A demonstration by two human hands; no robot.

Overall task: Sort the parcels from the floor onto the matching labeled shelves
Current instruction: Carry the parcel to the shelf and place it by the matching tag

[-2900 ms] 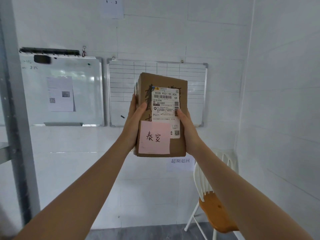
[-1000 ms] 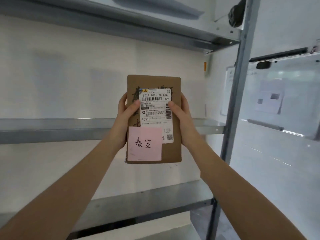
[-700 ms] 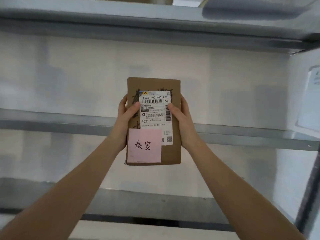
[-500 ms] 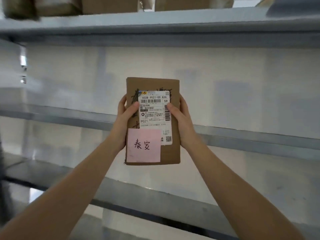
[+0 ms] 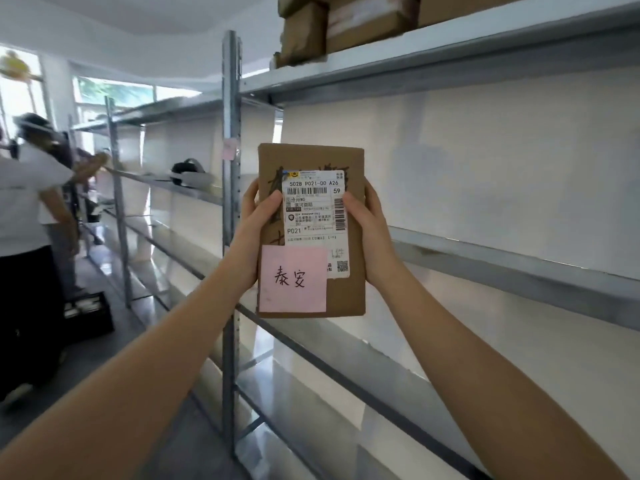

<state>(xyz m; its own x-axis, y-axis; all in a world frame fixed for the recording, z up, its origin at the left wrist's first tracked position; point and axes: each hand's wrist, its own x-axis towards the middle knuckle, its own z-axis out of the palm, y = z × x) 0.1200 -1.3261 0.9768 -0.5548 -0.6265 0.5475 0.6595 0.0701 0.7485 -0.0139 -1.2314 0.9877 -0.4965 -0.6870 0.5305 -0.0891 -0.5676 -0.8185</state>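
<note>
While a long grey metal shelving rack [image 5: 485, 258] fills the right side of the view and runs away toward bright windows at the far left, both hands hold one flat brown cardboard parcel [image 5: 311, 230] upright in front of it, at about the height of the middle shelf board. A slotted steel upright post [image 5: 230, 237] stands just left of the parcel, with a small pink tag stuck on it. White wall panels back the rack, and the middle and lower boards on the right are bare, smooth and slightly reflective. On the top shelf board [image 5: 433, 53] sit several brown taped parcels [image 5: 332, 22], crowded side by side. At the far left a person in a white shirt [image 5: 24, 216] stands by the next bay, with a black plastic crate [image 5: 88, 313] on the floor near them.

Left hand [image 5: 258, 233] clasps the parcel's left edge, thumb laid across the front beside the label, fingers wrapped behind. Right hand [image 5: 369, 233] grips the right edge the same way, thumb on the label's barcode side. A white printed shipping label [image 5: 313, 216] covers the parcel's upper front; a square pink sticky note [image 5: 293, 278] with two handwritten characters overlaps its lower left corner.
</note>
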